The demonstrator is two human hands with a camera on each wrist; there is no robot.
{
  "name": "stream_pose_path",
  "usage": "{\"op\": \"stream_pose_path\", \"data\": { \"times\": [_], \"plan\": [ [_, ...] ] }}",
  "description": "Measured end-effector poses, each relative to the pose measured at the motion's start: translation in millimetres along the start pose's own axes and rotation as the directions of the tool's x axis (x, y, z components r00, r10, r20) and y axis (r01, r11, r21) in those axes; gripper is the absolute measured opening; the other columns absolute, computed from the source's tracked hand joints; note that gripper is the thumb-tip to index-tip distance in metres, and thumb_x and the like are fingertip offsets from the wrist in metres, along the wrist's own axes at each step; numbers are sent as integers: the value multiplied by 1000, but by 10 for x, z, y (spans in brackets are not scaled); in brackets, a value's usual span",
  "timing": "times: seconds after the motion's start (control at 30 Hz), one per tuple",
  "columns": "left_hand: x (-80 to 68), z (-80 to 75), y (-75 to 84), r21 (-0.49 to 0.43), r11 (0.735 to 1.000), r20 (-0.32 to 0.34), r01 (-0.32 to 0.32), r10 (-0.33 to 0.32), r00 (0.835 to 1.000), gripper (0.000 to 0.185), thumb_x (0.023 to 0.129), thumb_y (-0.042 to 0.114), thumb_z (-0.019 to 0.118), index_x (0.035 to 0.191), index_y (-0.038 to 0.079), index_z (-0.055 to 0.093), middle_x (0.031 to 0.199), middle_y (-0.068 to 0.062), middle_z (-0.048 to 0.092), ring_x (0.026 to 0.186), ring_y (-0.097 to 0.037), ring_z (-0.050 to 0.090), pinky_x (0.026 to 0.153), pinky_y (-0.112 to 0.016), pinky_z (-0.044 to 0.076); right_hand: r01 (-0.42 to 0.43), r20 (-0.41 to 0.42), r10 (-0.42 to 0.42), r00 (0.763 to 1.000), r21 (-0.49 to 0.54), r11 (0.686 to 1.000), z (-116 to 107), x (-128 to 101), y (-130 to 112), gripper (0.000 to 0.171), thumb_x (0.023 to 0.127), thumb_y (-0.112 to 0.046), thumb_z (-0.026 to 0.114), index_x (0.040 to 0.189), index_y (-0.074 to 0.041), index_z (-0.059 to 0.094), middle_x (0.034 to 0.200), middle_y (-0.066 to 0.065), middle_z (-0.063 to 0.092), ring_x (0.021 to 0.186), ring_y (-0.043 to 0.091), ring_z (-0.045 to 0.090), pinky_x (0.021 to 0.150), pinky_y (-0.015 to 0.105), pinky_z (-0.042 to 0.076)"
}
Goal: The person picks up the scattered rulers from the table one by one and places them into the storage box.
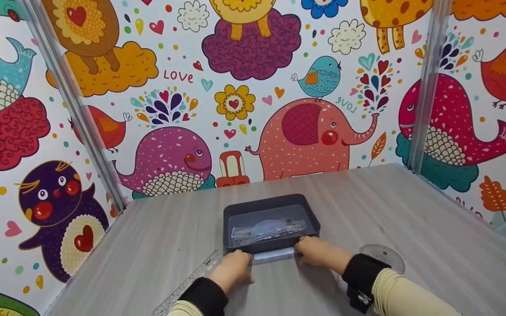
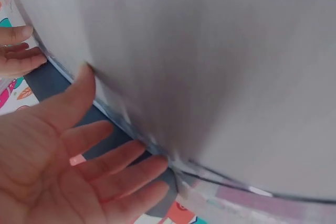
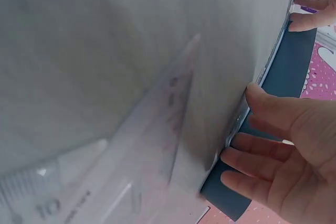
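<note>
Now, hands: both rest at the near wall of the dark tray (image 1: pixel 312 221), fingers straight and loose, gripping nothing.
Left hand (image 1: pixel 234 266): fingertips (image 2: pixel 157 162) lie against the tray's near wall, thumb apart from them; the palm shows open in the left wrist view.
Right hand (image 1: pixel 316 251): fingers (image 3: pixel 247 156) spread and straight, tips at the same wall, just beside a pale clear strip (image 1: pixel 274 255) lying at the tray's foot between the two hands.
Tray: just beyond both hands, on the grey table (image 1: pixel 411 210).
Inside tray: clear plastic rulers (image 1: pixel 268 231), ahead of the fingertips.
Clear ruler (image 1: pixel 191 281): flat on the table, just outside the left hand.
Protractor (image 1: pixel 382 254): flat, just outside the right wrist.
Wall (image 1: pixel 235 87): cartoon animals, well beyond the tray.
</note>
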State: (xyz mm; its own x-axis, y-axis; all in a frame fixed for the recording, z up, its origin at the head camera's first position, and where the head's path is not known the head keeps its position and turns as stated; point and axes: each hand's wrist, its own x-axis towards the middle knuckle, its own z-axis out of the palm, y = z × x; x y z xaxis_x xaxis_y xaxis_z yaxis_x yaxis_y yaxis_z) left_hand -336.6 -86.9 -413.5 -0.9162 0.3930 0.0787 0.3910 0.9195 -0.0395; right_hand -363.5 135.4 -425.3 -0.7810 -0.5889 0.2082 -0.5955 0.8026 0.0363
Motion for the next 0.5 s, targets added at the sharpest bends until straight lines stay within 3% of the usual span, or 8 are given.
{"op": "stream_pose_path", "data": {
  "times": [0.13,0.27,0.5],
  "plan": [
    [4,-15,34,25,1000,11,-1,1,1000,48,50,33,76,84,4,58,79,-13,53,77,-30,54,65,-39,43,13,14,-12,1000,-43,999,-24,1,-22,18,58,-18,69,66,-9,55,60,1,46,55,18,49,49,30,39],
    [0,-23,73,70,998,-6,-2,2,1000,46,48,36,76,79,5,60,76,-13,52,76,-29,53,64,-39,43,28,2,-28,1000,-162,986,-39,-1,-69,17,57,-19,68,59,-8,55,58,4,48,53,19,50,48,30,40],
    [6,-67,95,28,999,-5,-17,17,1000,36,43,29,79,64,11,56,66,-3,54,66,-20,54,56,-34,42,9,-20,-15,1000,-288,958,-59,46,-182,19,53,-18,71,56,-8,55,56,4,55,51,18,53,43,31,41]
  ]
}}
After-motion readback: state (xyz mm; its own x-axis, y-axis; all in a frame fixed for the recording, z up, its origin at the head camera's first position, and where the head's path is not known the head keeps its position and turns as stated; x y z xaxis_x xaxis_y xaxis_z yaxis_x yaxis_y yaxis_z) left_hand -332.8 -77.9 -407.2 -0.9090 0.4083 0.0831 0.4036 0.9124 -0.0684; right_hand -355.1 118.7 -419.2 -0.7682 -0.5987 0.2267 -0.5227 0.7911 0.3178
